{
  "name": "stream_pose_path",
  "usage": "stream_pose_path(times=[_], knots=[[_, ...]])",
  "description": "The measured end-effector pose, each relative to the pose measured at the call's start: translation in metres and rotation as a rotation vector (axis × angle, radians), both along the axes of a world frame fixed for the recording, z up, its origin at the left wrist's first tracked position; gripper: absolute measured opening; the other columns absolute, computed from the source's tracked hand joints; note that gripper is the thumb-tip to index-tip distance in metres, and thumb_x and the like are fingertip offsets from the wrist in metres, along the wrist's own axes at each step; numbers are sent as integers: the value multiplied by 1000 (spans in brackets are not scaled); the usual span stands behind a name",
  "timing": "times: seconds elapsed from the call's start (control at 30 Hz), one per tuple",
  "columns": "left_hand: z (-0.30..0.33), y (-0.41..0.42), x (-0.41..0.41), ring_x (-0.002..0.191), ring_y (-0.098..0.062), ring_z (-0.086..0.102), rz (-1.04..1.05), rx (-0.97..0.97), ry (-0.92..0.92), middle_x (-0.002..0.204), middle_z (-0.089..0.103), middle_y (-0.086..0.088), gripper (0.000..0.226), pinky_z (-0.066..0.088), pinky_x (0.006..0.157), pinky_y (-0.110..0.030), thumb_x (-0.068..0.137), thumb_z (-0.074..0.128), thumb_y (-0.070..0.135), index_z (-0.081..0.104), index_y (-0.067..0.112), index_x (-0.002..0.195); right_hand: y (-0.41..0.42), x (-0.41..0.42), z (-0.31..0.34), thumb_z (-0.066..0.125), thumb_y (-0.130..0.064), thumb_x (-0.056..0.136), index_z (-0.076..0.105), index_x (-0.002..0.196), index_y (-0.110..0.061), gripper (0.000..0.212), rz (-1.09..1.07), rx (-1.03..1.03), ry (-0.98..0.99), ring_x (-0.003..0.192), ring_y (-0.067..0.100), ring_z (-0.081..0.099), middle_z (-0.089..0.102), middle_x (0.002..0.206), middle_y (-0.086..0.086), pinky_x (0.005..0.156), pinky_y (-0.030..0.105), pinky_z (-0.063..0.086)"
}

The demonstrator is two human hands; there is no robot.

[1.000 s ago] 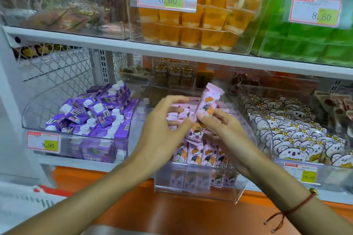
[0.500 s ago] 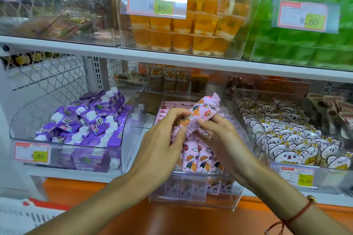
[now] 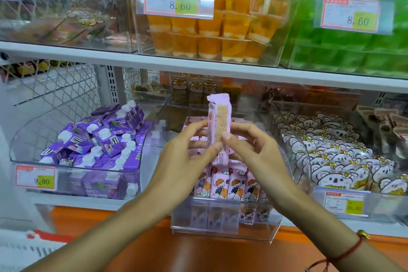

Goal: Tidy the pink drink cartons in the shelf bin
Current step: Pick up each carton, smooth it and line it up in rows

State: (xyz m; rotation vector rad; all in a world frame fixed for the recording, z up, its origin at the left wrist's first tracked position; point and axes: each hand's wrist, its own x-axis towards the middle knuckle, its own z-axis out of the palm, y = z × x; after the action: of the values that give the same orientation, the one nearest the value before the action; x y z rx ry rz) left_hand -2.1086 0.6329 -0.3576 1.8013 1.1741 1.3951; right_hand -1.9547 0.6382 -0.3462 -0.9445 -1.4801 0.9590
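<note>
Carton [image 3: 219, 130]: upright, narrow side to the camera, above the bin [image 3: 225, 231] middle
Left hand [image 3: 187, 159]: pinches its left side
Right hand [image 3: 254, 152]: pinches its right side, probably to set it straight into the front row [image 3: 229, 183]

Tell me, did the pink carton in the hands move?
Yes. The held pink carton turned from leaning right to upright above the clear bin, pinched by the left hand and right hand.

I'm seeing a pink carton [image 3: 218, 126], purple cartons [image 3: 103, 139], orange cups [image 3: 209, 28], green packs [image 3: 353, 51], and white koala-print bags [image 3: 335, 161].
</note>
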Motion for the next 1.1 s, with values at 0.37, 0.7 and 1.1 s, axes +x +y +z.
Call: stream_pose_path(times=[0.37,0.7,1.1], knots=[[5,-3,5,54,12,59,-108,-358,-233,91,57,18,44,47,52,-8,93,54,31,54,11,133,4,0,0,64,-23,89,57,119,-16,32,29,-201,25,46,1,53,53,50,-14,52,14,49],[2,-6,7,100,13,59,-164,-118,-171,113,59,14,38,45,83,-5,93,49,-7,50,25,113,-1,2,-3,70,-5,82,62,110,-24,35,74,16,-112,98,6,62,68,102,-9,80,13,48],[8,-10,2,109,-3,51,67,266,229,109,56,22,25,40,90,-18,85,69,35,59,35,108,-2,3,4,69,-30,78,65,106,-8,35,30,-73,125,90,10,70,74,94,1,75,19,54]])
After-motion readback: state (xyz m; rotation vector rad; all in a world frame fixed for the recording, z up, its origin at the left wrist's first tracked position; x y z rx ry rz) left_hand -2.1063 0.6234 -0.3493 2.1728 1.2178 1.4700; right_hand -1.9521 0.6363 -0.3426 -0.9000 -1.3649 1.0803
